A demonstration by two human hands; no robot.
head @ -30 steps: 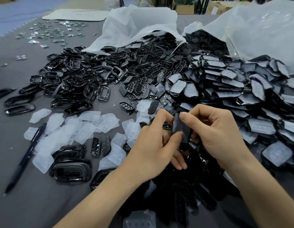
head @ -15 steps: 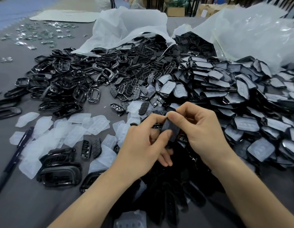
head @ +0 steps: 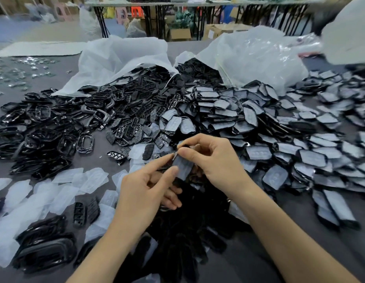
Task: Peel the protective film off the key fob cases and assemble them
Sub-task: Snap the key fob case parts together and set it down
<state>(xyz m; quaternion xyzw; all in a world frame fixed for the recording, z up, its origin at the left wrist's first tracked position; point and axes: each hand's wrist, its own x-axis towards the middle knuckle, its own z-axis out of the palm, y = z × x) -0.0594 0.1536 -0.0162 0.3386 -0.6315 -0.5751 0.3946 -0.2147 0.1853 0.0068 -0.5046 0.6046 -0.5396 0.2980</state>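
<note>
Black filmed fob case (head: 183, 168) in curled fingers (head: 169, 174) of left hand (head: 142, 190), right hand (head: 215, 160)

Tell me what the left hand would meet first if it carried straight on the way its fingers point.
The key fob case: the left hand points up and right, its fingers at the case's left edge. Just beyond sits the right hand, pinching the case's top, though depth is unclear.
</note>
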